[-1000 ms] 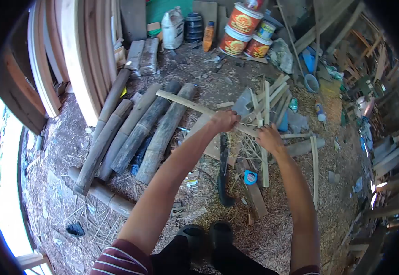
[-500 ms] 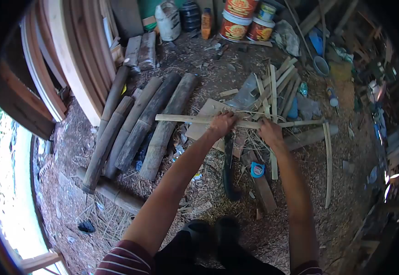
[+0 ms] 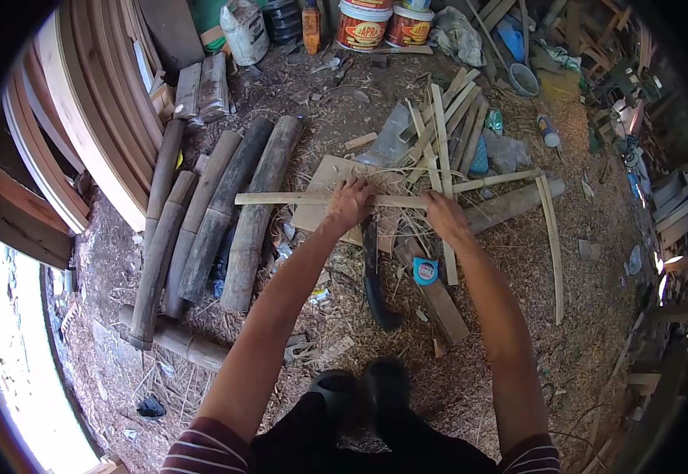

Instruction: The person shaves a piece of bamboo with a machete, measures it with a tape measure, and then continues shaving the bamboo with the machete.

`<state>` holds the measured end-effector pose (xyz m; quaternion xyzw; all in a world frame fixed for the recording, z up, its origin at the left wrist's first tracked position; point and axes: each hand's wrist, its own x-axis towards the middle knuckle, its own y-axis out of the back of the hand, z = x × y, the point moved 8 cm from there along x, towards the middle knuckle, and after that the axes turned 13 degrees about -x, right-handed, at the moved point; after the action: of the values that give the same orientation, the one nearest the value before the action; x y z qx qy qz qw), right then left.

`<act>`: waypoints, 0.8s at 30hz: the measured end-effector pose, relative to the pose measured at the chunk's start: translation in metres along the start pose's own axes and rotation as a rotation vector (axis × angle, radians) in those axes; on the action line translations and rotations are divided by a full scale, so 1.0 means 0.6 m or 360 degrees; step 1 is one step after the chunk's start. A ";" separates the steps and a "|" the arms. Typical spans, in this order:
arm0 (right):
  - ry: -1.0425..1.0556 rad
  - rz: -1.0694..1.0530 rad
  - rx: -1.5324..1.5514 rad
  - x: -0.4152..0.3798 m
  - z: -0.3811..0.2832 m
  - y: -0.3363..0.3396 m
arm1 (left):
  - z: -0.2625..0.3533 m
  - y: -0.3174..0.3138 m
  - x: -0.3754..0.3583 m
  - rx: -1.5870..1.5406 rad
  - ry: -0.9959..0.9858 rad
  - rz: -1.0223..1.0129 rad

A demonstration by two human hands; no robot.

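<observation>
A pale bamboo strip (image 3: 281, 198) lies crosswise over a flat board (image 3: 331, 175) on the ground. Its left part passes above the thick bamboo poles (image 3: 261, 213). My left hand (image 3: 351, 202) has its fingers wrapped round the strip's middle. At the strip's right end, my right hand (image 3: 444, 215) grips it. A dark curved handle (image 3: 374, 288) points toward my feet from beneath the strip; its far end is hidden. Thin shavings (image 3: 395, 180) surround the hands. More split strips (image 3: 442, 142) lie just beyond my right hand.
A blue tape measure (image 3: 425, 271) rests on a narrow plank (image 3: 442, 308). One loose strip (image 3: 551, 253) lies at the right. Paint buckets (image 3: 363, 30) stand at the back, and curved timber (image 3: 95, 126) leans at the left. Shavings cover the ground.
The camera view has shifted, so the scene appears farther left and higher. Both hands still hold the strip, whose right end now shows at my right hand.
</observation>
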<state>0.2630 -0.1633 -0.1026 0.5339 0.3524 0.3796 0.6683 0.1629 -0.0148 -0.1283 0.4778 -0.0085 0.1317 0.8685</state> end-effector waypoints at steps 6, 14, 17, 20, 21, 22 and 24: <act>-0.0035 0.0264 0.0320 -0.075 0.014 0.018 | 0.113 -0.004 -0.030 -0.0029 -0.0706 0.0093; 0.0277 -0.0004 0.0276 -0.191 -0.071 0.008 | 0.191 -0.131 -0.081 -0.0615 -0.0845 -0.0353; 0.0233 -0.0114 0.0248 -0.202 -0.082 -0.010 | 0.180 -0.130 -0.075 -0.0751 -0.0670 -0.0367; 0.0241 -0.0054 0.0350 -0.200 -0.087 -0.026 | 0.166 -0.123 -0.077 -0.0825 -0.0503 -0.0389; 0.0281 0.0020 0.0412 -0.199 -0.090 -0.017 | 0.155 -0.122 -0.075 -0.0851 -0.0406 -0.0351; 0.0288 0.0025 0.0406 -0.198 -0.092 -0.014 | 0.150 -0.126 -0.074 -0.0848 -0.0406 -0.0341; 0.0303 0.0025 0.0467 -0.187 -0.095 -0.001 | 0.140 -0.123 -0.067 -0.1058 -0.0385 -0.0334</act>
<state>0.1607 -0.2372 -0.1061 0.5900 0.4614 0.3783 0.5439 0.1507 -0.1309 -0.1493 0.1800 -0.1043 -0.0254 0.9778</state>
